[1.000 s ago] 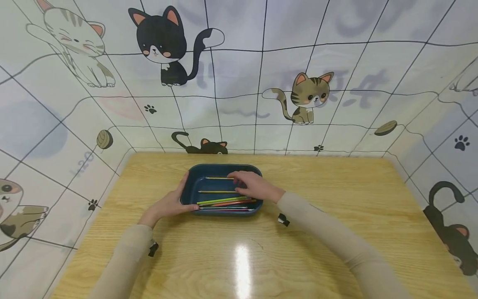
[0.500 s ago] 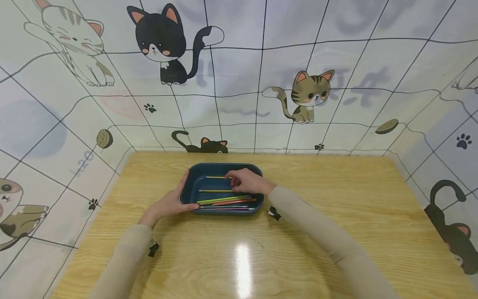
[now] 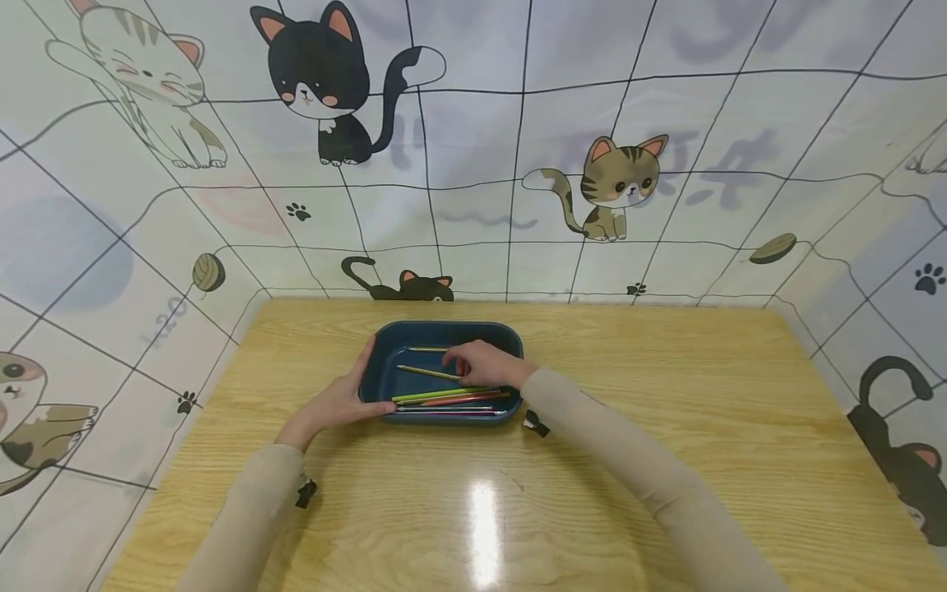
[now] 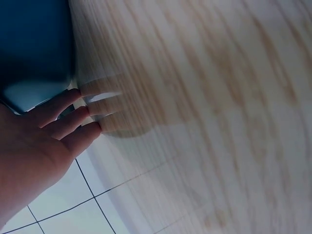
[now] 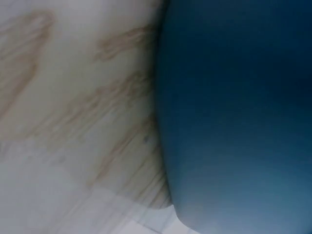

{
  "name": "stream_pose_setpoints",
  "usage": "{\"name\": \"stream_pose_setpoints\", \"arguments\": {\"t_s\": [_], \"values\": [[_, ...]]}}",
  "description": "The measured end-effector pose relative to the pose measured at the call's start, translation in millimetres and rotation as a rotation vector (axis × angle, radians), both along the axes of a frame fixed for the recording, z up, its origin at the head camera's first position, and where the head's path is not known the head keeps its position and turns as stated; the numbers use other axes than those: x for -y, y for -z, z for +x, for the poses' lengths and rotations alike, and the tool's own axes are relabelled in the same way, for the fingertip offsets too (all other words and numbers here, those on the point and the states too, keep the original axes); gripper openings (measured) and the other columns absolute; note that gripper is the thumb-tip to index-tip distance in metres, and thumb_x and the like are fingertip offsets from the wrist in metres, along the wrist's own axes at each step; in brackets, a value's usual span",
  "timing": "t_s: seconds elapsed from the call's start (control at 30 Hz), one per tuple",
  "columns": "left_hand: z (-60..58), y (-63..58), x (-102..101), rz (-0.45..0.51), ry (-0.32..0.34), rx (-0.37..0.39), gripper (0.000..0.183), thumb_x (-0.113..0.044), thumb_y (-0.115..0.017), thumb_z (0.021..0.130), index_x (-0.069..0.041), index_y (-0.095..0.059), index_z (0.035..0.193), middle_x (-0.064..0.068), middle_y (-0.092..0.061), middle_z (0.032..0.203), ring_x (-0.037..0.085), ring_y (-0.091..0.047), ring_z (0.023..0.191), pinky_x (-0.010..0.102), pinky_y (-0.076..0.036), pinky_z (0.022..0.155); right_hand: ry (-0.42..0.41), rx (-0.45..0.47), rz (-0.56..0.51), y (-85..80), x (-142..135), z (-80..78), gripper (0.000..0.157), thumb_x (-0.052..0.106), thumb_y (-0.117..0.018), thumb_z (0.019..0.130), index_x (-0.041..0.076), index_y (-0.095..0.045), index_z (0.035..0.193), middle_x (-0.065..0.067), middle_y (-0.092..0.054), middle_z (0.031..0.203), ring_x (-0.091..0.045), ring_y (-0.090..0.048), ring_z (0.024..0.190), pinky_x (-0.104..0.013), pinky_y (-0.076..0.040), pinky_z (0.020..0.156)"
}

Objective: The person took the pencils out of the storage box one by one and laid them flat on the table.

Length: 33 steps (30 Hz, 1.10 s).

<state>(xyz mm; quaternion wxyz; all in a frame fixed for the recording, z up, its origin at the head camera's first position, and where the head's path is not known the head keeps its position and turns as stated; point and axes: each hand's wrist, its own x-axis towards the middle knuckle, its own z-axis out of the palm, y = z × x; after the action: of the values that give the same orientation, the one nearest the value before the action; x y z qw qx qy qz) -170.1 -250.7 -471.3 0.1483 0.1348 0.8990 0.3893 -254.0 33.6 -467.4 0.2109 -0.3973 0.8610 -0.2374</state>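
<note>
In the head view, a dark blue rectangular tray (image 3: 381,374) with rounded corners stands on the table. My left hand (image 3: 336,404) holds its near left corner, thumb at the front rim and fingers along the left side. Those fingers also show beside the tray in the left wrist view. My right hand (image 3: 484,363) reaches over the right side into the tray, fingers curled, pinching the right end of a thin yellowish pencil (image 3: 425,372). Another pencil (image 3: 427,349) lies behind it, partly hidden by the hand. Several coloured pencils, among them a lime-green one (image 3: 436,395), lie along the tray's front.
The tray sits on a light wooden table (image 3: 629,395), near its back edge. Behind and at both sides rise white walls (image 3: 473,222) with a line grid and cartoon cats. The right wrist view is mostly filled by the tray's blue outer wall (image 5: 234,117).
My right hand has moved left and slightly down inside the tray. The pencil under its fingers has turned, its left end swinging toward the back. My left hand and the tray stay put.
</note>
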Motion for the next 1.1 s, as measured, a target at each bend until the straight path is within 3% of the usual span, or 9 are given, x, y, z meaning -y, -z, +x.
{"name": "stream_pose_setpoints", "arguments": {"t_s": [0.4,0.7,1.1], "values": [[0.1,-1.9,-4.6,0.016,-0.005,0.011,0.118,-0.044,-0.077,0.080,-0.025,0.012,0.155,0.030,-0.017,0.153,0.050,-0.033,0.131,0.061,-0.027,0.104,0.007,0.098,-0.045,-3.7,-8.2,-0.8,0.036,0.001,-0.066,0.087,0.006,-0.064,0.122,0.000,-0.060,0.091,-0.012,-0.057,0.082,-0.026,-0.047,0.073],[-0.6,-0.4,-3.3,-0.011,-0.002,-0.013,0.117,-0.044,-0.076,0.081,-0.029,0.015,0.154,0.031,-0.016,0.153,0.051,-0.033,0.130,0.060,-0.028,0.104,0.004,0.114,-0.176,-10.4,-18.5,-5.6,0.033,-0.001,-0.063,0.085,0.007,-0.067,0.117,0.001,-0.060,0.088,-0.011,-0.057,0.078,-0.025,-0.047,0.072],[3.8,-4.4,-2.4,-0.001,-0.002,-0.005,0.117,-0.042,-0.076,0.081,-0.021,0.012,0.155,0.029,-0.013,0.155,0.051,-0.030,0.132,0.061,-0.027,0.104,0.040,0.135,-0.365,-25.4,-39.4,1.7,0.034,0.000,-0.058,0.087,0.004,-0.067,0.121,-0.018,-0.065,0.101,-0.016,-0.056,0.083,-0.029,-0.048,0.075]]}}
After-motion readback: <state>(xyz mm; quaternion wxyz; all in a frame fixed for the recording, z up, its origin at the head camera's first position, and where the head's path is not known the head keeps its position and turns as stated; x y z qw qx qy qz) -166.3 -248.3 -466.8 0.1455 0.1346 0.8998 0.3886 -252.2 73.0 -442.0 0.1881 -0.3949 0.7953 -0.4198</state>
